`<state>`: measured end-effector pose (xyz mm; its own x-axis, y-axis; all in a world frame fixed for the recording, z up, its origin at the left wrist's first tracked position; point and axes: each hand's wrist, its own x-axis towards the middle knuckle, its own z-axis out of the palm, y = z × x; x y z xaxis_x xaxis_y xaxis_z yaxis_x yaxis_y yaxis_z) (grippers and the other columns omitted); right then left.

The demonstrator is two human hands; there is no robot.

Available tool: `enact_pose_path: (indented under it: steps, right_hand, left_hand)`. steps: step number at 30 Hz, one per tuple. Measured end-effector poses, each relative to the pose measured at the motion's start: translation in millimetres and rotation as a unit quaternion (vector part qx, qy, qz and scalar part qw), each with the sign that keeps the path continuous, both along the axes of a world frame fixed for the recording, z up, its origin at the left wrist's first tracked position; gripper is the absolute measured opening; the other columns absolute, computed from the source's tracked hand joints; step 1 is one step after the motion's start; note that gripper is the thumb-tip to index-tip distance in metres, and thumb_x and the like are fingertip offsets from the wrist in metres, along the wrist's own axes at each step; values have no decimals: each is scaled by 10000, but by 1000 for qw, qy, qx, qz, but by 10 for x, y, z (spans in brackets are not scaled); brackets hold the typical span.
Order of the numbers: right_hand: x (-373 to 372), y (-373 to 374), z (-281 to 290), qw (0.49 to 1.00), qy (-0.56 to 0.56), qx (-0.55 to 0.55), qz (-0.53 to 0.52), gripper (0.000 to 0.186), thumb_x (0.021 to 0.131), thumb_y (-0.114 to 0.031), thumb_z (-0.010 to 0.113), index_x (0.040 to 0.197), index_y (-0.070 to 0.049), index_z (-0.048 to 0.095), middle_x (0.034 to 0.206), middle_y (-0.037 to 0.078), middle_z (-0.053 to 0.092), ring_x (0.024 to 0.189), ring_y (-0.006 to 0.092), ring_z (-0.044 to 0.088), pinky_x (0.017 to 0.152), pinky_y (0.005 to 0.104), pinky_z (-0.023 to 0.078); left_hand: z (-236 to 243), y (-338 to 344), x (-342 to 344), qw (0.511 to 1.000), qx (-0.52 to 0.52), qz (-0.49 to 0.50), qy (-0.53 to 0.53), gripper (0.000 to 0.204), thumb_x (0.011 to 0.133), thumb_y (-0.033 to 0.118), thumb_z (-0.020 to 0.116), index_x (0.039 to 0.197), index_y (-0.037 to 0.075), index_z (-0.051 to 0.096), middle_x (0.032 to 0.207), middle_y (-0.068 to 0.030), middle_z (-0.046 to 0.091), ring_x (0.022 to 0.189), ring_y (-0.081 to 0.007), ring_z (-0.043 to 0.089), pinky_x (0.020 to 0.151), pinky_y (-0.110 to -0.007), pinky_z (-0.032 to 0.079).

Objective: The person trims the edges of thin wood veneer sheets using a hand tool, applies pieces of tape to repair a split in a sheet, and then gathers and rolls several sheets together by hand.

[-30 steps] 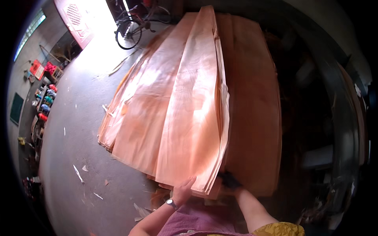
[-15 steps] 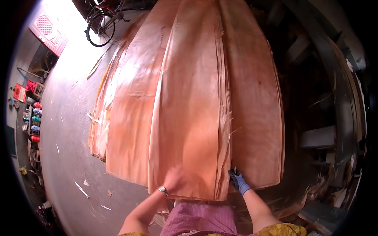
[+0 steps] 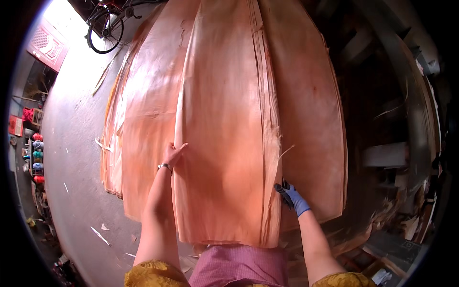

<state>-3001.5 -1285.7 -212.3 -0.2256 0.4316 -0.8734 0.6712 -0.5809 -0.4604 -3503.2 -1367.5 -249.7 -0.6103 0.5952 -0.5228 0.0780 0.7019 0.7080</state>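
A long stack of thin reddish-brown wood veneer sheets [image 3: 224, 143] lies lengthwise before me, its near end at my lap. Bare and wearing a wristband, my left hand [image 3: 175, 154] is closed on the stack's left edge, thumb over the top; some fingers are hidden. Lower down, on the right edge, my right hand [image 3: 289, 196] in a blue-and-black glove grips the side of the same stack, its thumb on top. Loose, frayed veneer strips [image 3: 273, 153] run along that edge.
More veneer stacks lie close on the left [image 3: 148, 143] and right [image 3: 313, 143]. A bicycle [image 3: 105, 31] stands far left on the grey floor [image 3: 76, 143]. Colourful spools [image 3: 38, 155] line the left wall. Wood scraps [image 3: 382, 225] lie at the lower right.
My left hand has moved from the near end of the top sheet, up and left to the stack's left edge. My right hand has slid slightly farther along the right edge.
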Motion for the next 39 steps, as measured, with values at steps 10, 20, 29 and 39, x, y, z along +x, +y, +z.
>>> enact_pose_path:
  steps: [10, 20, 29, 39]
  right_hand:
    - [-213, 6, -659, 989, 11, 125, -79, 782, 660, -483, 837, 1234, -24, 572, 1137, 159, 635, 895, 235, 643, 688, 351, 533]
    - [-8, 260, -554, 990, 116, -7, -84, 625, 725, -443, 771, 1200, -79, 589, 929, 91, 630, 764, 163, 584, 517, 300, 445]
    - [492, 559, -770, 948, 255, -187, -46, 663, 803, -523, 681, 1276, -79, 542, 1021, 99, 638, 841, 162, 591, 638, 311, 482]
    - [426, 289, -346, 970, 216, -107, -23, 789, 772, -543, 719, 1355, -64, 486, 1119, 107, 635, 932, 182, 614, 747, 350, 528]
  left_hand:
    - [1003, 592, 800, 948, -142, -93, 270, 299, 777, 308, 624, 832, 24, 704, 817, -202, 689, 788, -353, 679, 705, -435, 533]
    - [1017, 1894, 3035, 882, -143, -255, 370, 233, 854, 190, 528, 894, 16, 678, 1013, -169, 664, 858, -339, 674, 721, -411, 540]
    - [614, 1330, 3079, 952, -20, -197, 231, 729, 871, 530, 580, 1340, -13, 453, 1272, -240, 528, 1177, -391, 511, 982, -443, 414]
    - [105, -373, 2750, 982, -45, 94, -157, 651, 835, 484, 700, 1169, -61, 574, 1022, -132, 656, 951, -183, 613, 816, -304, 482]
